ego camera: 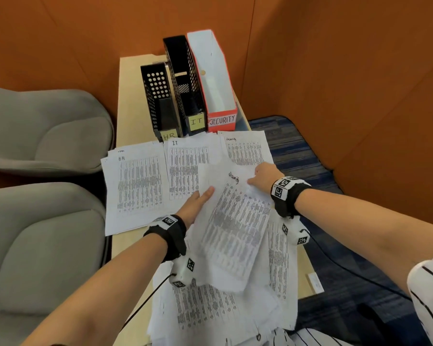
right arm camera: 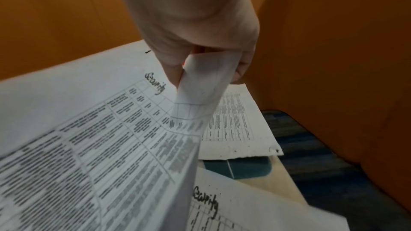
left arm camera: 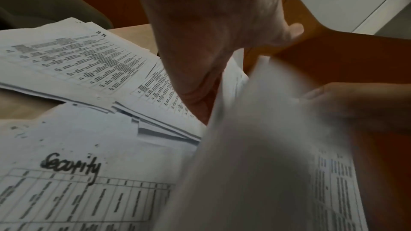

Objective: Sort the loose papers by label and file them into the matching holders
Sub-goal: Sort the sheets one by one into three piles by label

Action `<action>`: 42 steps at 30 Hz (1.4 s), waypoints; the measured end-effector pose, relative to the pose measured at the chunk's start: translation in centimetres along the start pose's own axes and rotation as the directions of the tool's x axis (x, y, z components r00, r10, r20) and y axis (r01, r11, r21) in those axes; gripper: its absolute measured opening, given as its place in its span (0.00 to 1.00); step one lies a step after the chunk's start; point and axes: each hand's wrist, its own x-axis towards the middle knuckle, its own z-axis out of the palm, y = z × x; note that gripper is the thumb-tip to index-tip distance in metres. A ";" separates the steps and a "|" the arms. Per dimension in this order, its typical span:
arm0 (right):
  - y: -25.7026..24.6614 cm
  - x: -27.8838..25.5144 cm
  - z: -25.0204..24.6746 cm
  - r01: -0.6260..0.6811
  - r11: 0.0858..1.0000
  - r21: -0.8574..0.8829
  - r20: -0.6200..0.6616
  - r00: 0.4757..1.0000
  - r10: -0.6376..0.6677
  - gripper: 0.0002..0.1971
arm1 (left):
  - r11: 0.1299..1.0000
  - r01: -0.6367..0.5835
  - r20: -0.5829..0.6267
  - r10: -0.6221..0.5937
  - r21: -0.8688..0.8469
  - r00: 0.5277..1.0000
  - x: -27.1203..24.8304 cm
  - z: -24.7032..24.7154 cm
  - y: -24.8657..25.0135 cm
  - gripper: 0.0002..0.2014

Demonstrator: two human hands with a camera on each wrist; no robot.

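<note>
Three holders stand at the table's far end: black mesh HR (ego camera: pixel 160 103), black mesh IT (ego camera: pixel 185 83) and red-and-white Security (ego camera: pixel 216 78). In front of them lie sorted piles marked HR (ego camera: pixel 135 186), IT (ego camera: pixel 186 166) and Security (ego camera: pixel 245 151). Between my hands a sheet marked Security (ego camera: pixel 233 221) hangs lifted and curved. My right hand (ego camera: pixel 263 174) pinches its top corner (right arm camera: pixel 206 73). My left hand (ego camera: pixel 198 201) holds its left edge, thumb on top and fingers hidden beneath. The loose pile (ego camera: pixel 210 308) lies nearest me, with another Security sheet (left arm camera: pixel 66 164) on top.
Two grey chairs (ego camera: pixel 48 128) (ego camera: pixel 40 245) stand close along the table's left side. Orange walls close in behind and to the right. Blue carpet (ego camera: pixel 310 158) lies past the table's right edge. A small white tag (ego camera: pixel 315 283) sits near that edge.
</note>
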 end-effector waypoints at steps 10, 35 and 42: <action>-0.6 0.3 0.7 0.173 0.985 -0.010 -0.045 0.984 -0.173 0.24 | 0.855 -0.171 -0.013 0.204 0.490 0.979 1.4 -1.0 -1.0 0.12; 3.9 -1.3 2.3 -0.443 0.315 0.839 0.462 0.887 0.018 0.16 | 0.970 -0.243 -0.616 0.174 -0.029 0.769 5.0 -4.6 6.1 0.23; 7.7 0.2 0.0 -0.442 0.746 0.498 0.199 0.896 0.398 0.27 | 0.947 0.307 -0.294 -0.269 0.091 0.917 3.0 -5.4 -1.2 0.29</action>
